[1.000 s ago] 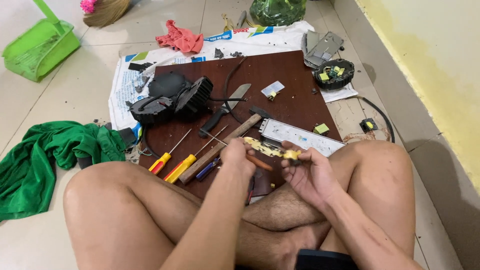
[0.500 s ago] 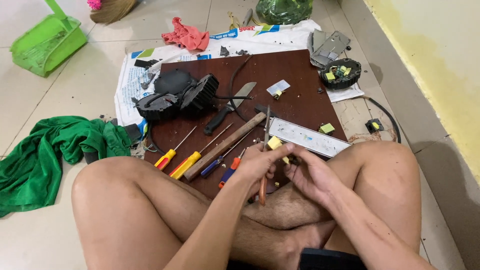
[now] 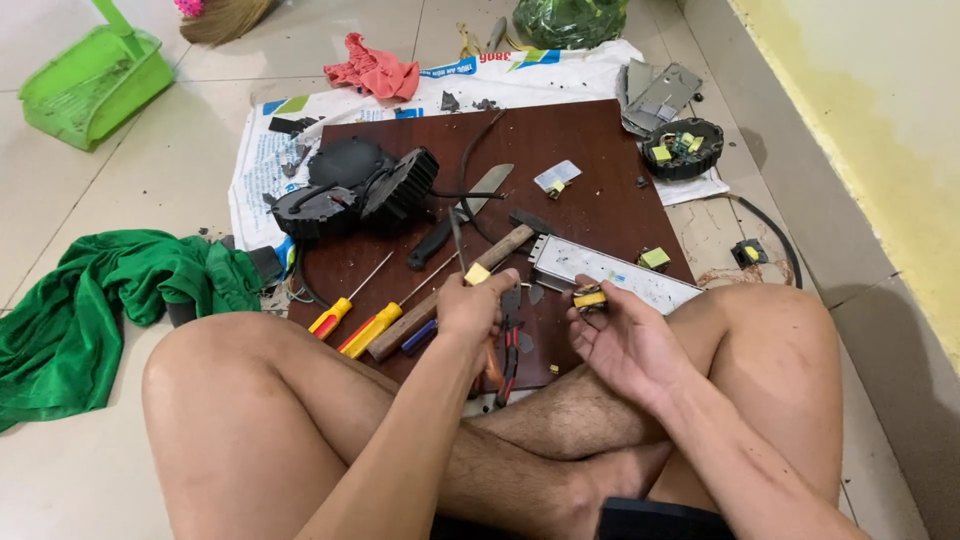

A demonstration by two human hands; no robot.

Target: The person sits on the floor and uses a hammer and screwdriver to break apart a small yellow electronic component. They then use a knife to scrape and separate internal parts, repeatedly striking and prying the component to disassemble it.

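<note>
My left hand (image 3: 478,305) sits fisted at centre frame, pinching a small yellow block (image 3: 478,273) between thumb and fingertips, knuckles up over the brown wooden board (image 3: 580,140). My right hand (image 3: 625,340) lies palm-up just right of it, fingers curled around a little yellow-and-black component (image 3: 588,297); the two hands are near but apart. Under my left fist lie red-handled pliers (image 3: 505,345). To the left of them lie yellow-handled screwdrivers (image 3: 365,315) and a wooden-handled hammer (image 3: 450,290). Above my right hand lies a long white circuit strip (image 3: 615,275). Further up the board lie a black ribbed motor housing (image 3: 355,188) and a dark-handled knife (image 3: 455,220). At far left, crumpled green cloth (image 3: 90,300) on the tiled floor.
</note>
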